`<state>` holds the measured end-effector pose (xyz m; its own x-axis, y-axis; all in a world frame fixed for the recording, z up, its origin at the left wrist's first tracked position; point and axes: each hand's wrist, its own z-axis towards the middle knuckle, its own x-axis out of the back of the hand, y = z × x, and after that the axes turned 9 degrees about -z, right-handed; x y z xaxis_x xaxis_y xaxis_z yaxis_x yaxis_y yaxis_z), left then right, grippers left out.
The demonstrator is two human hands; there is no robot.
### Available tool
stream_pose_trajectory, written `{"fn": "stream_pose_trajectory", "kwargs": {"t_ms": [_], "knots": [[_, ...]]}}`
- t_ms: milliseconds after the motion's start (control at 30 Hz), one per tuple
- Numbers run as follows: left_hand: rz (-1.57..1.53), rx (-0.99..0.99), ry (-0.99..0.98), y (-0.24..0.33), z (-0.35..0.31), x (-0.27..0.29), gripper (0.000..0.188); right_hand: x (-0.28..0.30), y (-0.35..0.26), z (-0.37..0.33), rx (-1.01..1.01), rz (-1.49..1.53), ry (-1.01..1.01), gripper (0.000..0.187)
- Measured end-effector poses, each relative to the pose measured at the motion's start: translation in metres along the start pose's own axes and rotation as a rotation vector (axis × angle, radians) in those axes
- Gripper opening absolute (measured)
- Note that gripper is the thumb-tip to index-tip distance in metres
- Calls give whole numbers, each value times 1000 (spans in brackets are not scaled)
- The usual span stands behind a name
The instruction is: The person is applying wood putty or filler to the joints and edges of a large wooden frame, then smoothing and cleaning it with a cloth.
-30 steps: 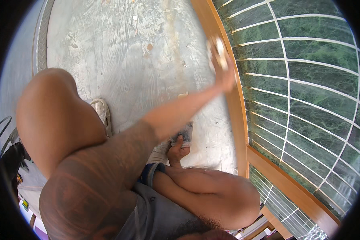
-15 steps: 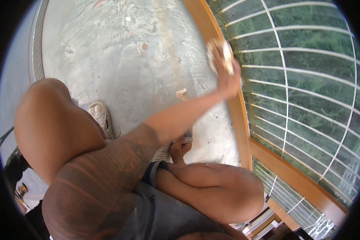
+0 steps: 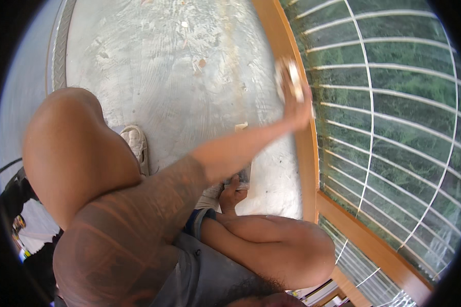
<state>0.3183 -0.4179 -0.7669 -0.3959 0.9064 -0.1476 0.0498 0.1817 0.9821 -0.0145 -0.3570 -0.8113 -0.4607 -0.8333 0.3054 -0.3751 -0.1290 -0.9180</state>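
My left arm, dark with tattoos on its upper part, stretches across to the brown wooden frame (image 3: 306, 153) on the right. At its end my left hand (image 3: 296, 100) is closed over a pale, folded cloth-like pad (image 3: 287, 74) pressed along the frame; motion blurs both, so the pad's exact kind is unclear. Low in the middle, close to the floor, my right hand (image 3: 233, 193) has its fingers curled at a dark, partly see-through item (image 3: 244, 176). My left forearm covers part of that item, and I cannot make out what it is.
Behind the frame is a greenish glass window with white bars (image 3: 371, 112). Pale, smeared floor (image 3: 174, 87) lies ahead, with a beige scrap (image 3: 241, 126) on it. My bent knees flank my arms; a light shoe (image 3: 134, 143) stands left. A blue-grey wall (image 3: 28, 92) rises far left.
The view has turned slightly, so floor and frame sit further right. My left hand keeps the pad on the frame, blurred in both frames. My right hand stays low by the dark item.
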Motion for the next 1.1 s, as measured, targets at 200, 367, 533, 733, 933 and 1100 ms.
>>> {"fn": "stream_pose_trajectory", "kwargs": {"t_ms": [200,367,533,733,933,1100], "knots": [[-286,96,-153,-4,105,42,76,-6,-27,-5,58,-106,46,24],[-77,-180,-99,-13,45,33,78,-3,-15,-3,-15,-165,-57,25],[-274,61,-76,2,94,41,80,-1,-1,-5,142,-270,0,26],[6,-55,-184,-20,1,27,77,5,-4,-2,-132,-104,-127,26],[-223,10,125,-28,166,54,62,6,-9,-10,103,-336,-109,24],[-404,-147,119,45,184,52,50,8,-6,2,102,-216,11,22]]}}
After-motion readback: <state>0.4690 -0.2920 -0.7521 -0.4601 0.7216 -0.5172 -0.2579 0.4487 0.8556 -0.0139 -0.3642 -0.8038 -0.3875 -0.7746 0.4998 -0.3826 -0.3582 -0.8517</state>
